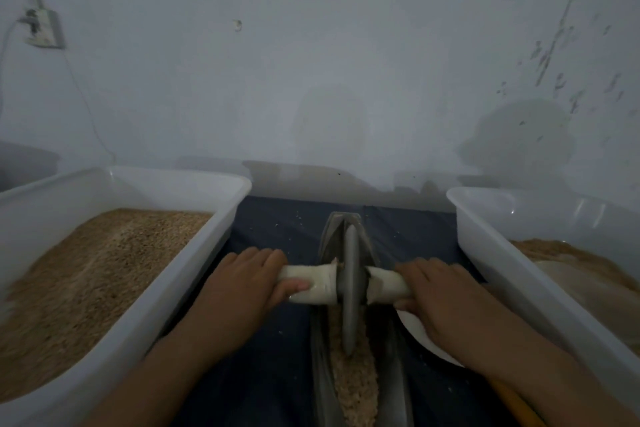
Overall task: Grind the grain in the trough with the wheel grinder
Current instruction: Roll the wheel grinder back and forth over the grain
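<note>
A narrow boat-shaped metal trough [328, 246] lies on a dark blue cloth, running away from me. Crushed tan grain [353, 381] fills its near half. A grey disc wheel [350, 288] stands upright in the trough about midway, on an axle wrapped in white handles [318, 282]. My left hand [242, 284] grips the left handle with fingers over the top and thumb underneath. My right hand [440, 295] grips the right handle the same way. The far end of the trough looks bare of grain.
A white plastic tub [194, 253] heaped with whole grain stands at the left. A second white tub [498, 253] with ground brown meal stands at the right. A white plate [419, 333] lies under my right wrist. A wall rises close behind, with a socket [43, 28].
</note>
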Tool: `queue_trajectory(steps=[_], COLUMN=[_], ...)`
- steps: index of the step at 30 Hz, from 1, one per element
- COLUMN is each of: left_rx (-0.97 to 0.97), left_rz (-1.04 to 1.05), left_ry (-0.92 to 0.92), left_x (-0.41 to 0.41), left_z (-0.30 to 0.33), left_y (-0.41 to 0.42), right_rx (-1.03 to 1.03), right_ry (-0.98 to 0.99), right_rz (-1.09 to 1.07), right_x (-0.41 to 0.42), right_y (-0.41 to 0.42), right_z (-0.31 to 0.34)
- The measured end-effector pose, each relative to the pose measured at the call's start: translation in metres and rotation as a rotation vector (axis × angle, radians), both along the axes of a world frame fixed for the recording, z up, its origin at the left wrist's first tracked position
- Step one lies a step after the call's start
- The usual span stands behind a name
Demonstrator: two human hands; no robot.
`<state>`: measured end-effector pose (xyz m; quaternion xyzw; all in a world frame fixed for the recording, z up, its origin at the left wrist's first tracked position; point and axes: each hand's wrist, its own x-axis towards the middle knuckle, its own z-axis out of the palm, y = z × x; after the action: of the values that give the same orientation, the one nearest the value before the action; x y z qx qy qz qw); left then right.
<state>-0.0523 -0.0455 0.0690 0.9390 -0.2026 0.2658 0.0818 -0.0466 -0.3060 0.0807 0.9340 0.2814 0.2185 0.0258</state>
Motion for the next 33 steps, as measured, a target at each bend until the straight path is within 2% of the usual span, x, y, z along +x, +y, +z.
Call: queue_trajectory(steps=[4,8,16,19,23,27,33], left_rx=[0.002,0.009,0.047,0.103,0.085,-0.005,0.052], left_rz=[0.067,-0.001,-0.144,-0.142,-0.084,0.034,0.09], left_ry=[-0.059,-0.086,0.012,-0.054,-0.142,-0.125,-0.171], left_x=[0.013,0.008,-0.028,-0.03,-0.017,0.004,0.015], left_z=[-0.004,-0.003,0.013,0.016,0.005,-0.007,-0.009], left_y=[-0.005,-0.002,0.012,0.01,0.003,-0.005,-0.01], right_rx=[0.098,0.106,-0.063,-0.076,-0.023,0.06,0.153], right_ry=[-0.039,-0.086,0.358,0.452,0.287,-0.016,-0.014], right_rz=[-0.004,0.003,0.039,-0.009,-0.03,0.007,-0.023], right_x=[0.015,0.01,-0.029,-0.032,-0.015,0.008,0.02], right_y=[0.004,0.003,-0.016,-0.015,-0.008,0.003,0.0], right_z=[-0.01,-0.011,0.015,0.02,0.007,-0.003,-0.017])
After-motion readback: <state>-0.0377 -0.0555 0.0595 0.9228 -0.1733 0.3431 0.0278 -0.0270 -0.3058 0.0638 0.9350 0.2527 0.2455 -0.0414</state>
